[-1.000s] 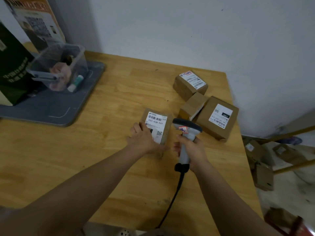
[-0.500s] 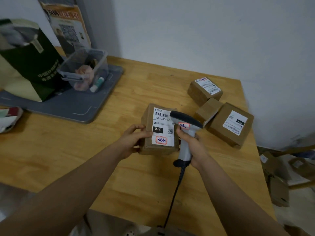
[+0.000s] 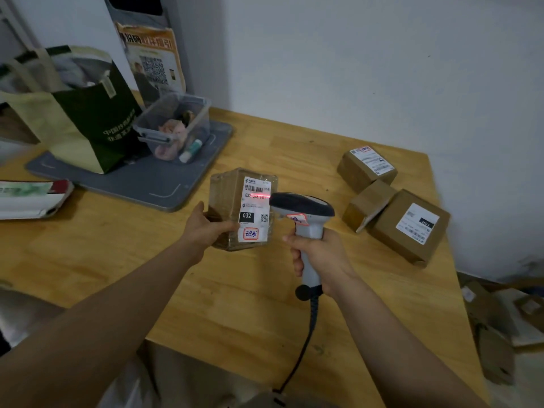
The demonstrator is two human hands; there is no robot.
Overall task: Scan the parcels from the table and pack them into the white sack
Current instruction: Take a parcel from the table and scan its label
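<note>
Around parcel [image 3: 228,201], left hand [image 3: 206,228]; scanner [image 3: 303,206], right [image 3: 322,254].

Parcel held up to a handheld scanner over a wooden table [image 3: 235,295].

The left hand [image 3: 206,228] grips a brown parcel [image 3: 225,198] by its near left edge, its white label [image 3: 254,212] turned up towards the camera. The right hand [image 3: 321,254] is wrapped round the handle of a grey corded scanner [image 3: 303,209], whose head sits just beside the label. A red line [image 3: 260,196] falls across the print under the barcode. The parcel is blurred and seems held clear of the tabletop. Three more parcels [image 3: 394,228] lie clustered at the right edge. A grey tray [image 3: 164,187] at the back left carries a clear bin [image 3: 176,125] and a green bag [image 3: 97,122].
</note>
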